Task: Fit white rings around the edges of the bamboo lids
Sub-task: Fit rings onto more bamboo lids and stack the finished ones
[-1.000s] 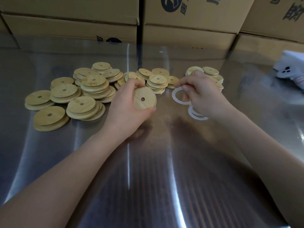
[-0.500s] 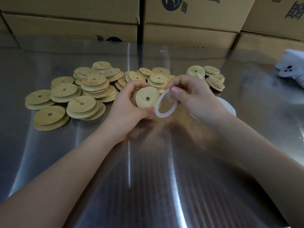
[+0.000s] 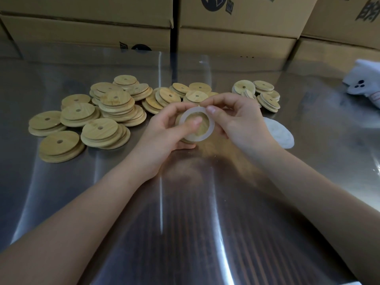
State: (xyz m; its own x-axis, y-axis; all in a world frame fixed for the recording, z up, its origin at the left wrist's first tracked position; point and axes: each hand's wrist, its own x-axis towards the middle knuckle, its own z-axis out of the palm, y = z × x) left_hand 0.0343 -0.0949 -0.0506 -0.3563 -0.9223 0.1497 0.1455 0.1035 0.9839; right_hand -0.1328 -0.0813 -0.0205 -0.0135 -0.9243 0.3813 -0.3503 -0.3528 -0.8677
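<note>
Above the steel worktop (image 3: 185, 212), the left hand (image 3: 164, 133) grips the stiff bamboo lid (image 3: 202, 130); the right hand (image 3: 240, 120) pinches the white ring (image 3: 211, 126), probably soft, at its edge.

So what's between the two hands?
One bamboo lid with a white ring over it, held by the left hand and right hand, in the head view.

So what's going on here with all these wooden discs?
A person is fitting a white ring onto a bamboo lid. The left hand holds the lid, thumb pressing on its face, while the right hand pinches the ring's upper edge. The ring lies over the lid; whether it is seated all the way round cannot be told. Heaps of loose lids lie on the metal table to the left and behind, and a pile of spare rings sits on the right.
</note>
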